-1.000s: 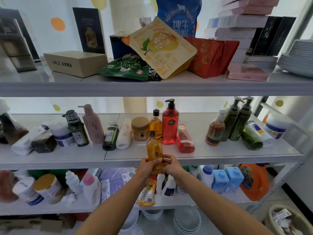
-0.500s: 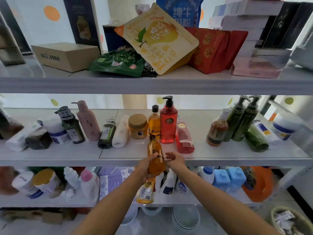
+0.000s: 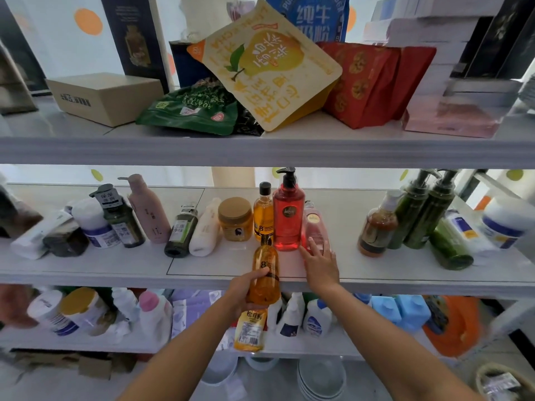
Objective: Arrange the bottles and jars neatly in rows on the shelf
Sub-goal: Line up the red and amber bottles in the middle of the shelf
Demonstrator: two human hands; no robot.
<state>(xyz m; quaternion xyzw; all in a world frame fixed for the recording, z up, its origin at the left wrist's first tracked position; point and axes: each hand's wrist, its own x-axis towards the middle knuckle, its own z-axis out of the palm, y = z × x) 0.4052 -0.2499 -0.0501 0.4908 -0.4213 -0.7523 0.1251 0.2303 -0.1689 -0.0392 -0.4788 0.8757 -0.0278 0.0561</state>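
Your left hand [image 3: 244, 293] grips the amber-yellow plastic bottle [image 3: 265, 270] upright at the front edge of the white shelf [image 3: 115, 270] — your right hand [image 3: 320, 263], just beside it, has its fingers spread and touches the pink bottle [image 3: 314, 227] lying flat.

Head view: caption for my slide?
Left hand holds an amber bottle at the middle shelf; right hand reaches toward the lying pink bottle.

Bright backlight, blurred edges, wide-angle bowing
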